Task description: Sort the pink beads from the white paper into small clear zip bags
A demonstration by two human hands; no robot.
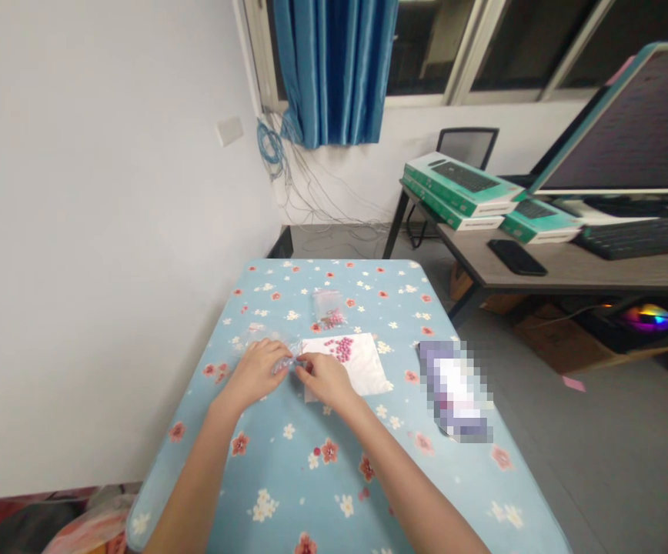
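Note:
My left hand (256, 375) and my right hand (325, 381) meet above the blue floral tablecloth (334, 469). Their fingertips pinch a small clear, shiny item (288, 362), too small to identify. My right hand rests at the near edge of a white paper sheet (357, 368), and a loose heap of pink beads (342, 348) lies on that sheet. Farther away sits a small clear plastic bag (328, 308) with pink beads inside. A faint clear film (258, 335) lies just beyond my left hand.
A pixelated, blurred object (455, 388) lies at the table's right edge. The wall (108, 231) runs along the left side. To the right stands a desk (565, 265) with a phone, keyboard, monitor and green boxes.

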